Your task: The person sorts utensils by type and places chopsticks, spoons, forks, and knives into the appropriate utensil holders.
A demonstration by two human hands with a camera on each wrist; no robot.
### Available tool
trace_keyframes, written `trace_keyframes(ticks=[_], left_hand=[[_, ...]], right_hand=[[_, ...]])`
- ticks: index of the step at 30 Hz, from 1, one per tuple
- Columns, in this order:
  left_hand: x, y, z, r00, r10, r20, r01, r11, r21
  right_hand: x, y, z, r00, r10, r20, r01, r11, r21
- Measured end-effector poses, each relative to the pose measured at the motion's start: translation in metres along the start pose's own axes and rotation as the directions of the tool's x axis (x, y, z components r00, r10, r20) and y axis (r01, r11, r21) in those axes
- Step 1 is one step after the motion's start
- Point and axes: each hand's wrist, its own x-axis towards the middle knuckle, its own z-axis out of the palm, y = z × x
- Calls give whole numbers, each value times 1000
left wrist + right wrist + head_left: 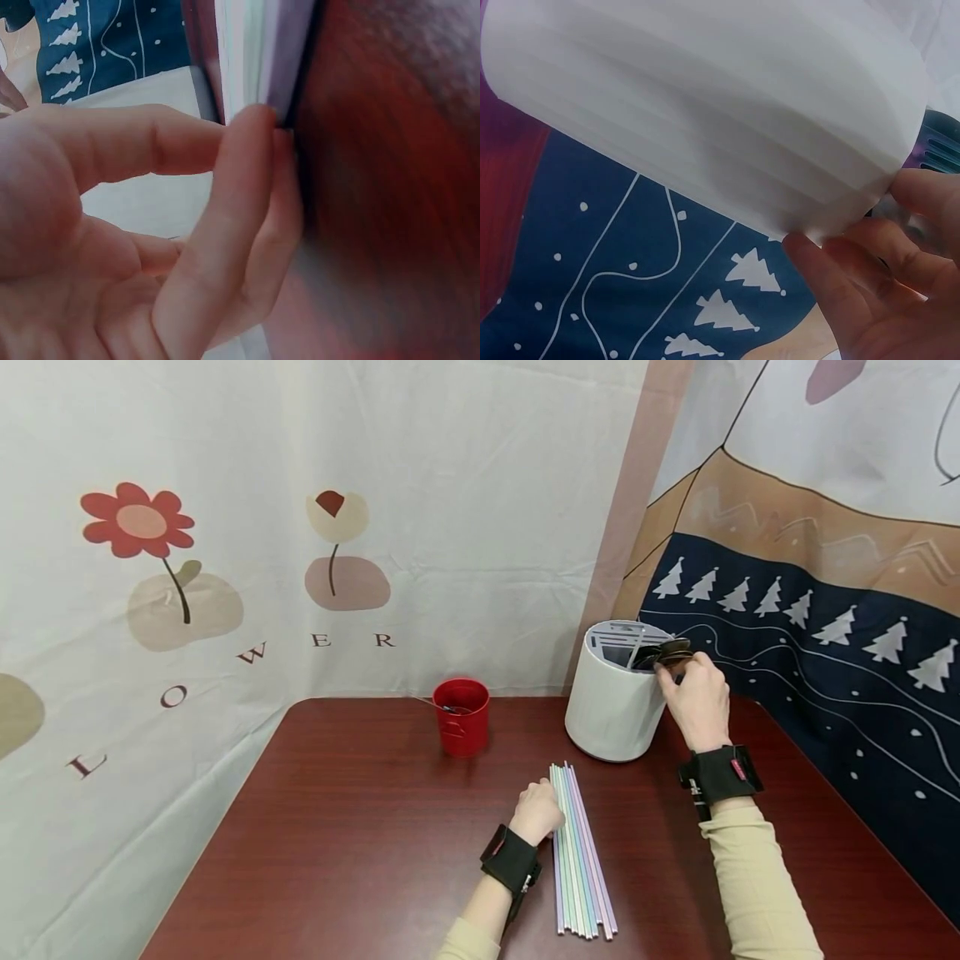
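Note:
Several pastel straws [581,868] in pale green, pink and lilac lie side by side on the table. My left hand [537,812] pinches at their left edge; thumb and fingertips meet by the straws [251,52] in the left wrist view. At the back right, a white utensil holder [611,710] with a slotted top stands upright. Dark and golden cutlery [660,650] leans out over its right rim. My right hand [701,702] pinches at the cutlery there, other fingers against the holder's wall [705,112]. A fork head [939,142] shows beyond the rim.
A red cup [462,727] with a thin metal utensil [431,702] leaning out of it stands near the table's back edge. The dark red table [360,835] meets printed cloths [487,485] behind and at the right.

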Motion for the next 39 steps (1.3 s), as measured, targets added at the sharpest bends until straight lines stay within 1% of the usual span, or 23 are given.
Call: trace_keyframes(ticks=[4,7,11,14,18,23,26,29,32,36,39], left_hand=[[-1,3,0,1000,-28,8,28,999,23],[-3,5,0,999,-41,1,40,997,69],[-6,8,-1,999,-37,-37,43,984,170],[-8,9,-1,997,-14,-78,29,980,197],[-10,8,0,992,11,-128,14,981,193],[-10,8,-1,991,5,-137,19,985,174],[-9,7,-1,991,16,-132,6,987,163],[-9,5,-1,991,37,-126,-20,991,133],[-10,4,-5,990,64,-124,-51,993,107],[-12,4,-15,982,116,-151,-105,991,79],[-14,5,-24,971,152,-185,-146,988,42]], right_hand=[[0,0,0,1000,1,3,-1,1000,3],[0,0,0,1000,4,6,-4,1000,2],[0,0,1,1000,3,8,-3,1000,1],[0,0,1,1000,3,4,-3,1000,1],[1,1,2,1000,-3,-9,3,1000,0],[1,0,2,1000,6,-5,-6,1000,1],[1,-1,2,1000,12,-4,-12,1000,1],[0,-1,1,1000,12,-5,-12,1000,1],[0,-1,1,1000,12,-6,-12,1000,2],[0,-2,0,1000,15,-7,-15,1000,1],[0,-2,0,1000,20,-6,-20,1000,3]])
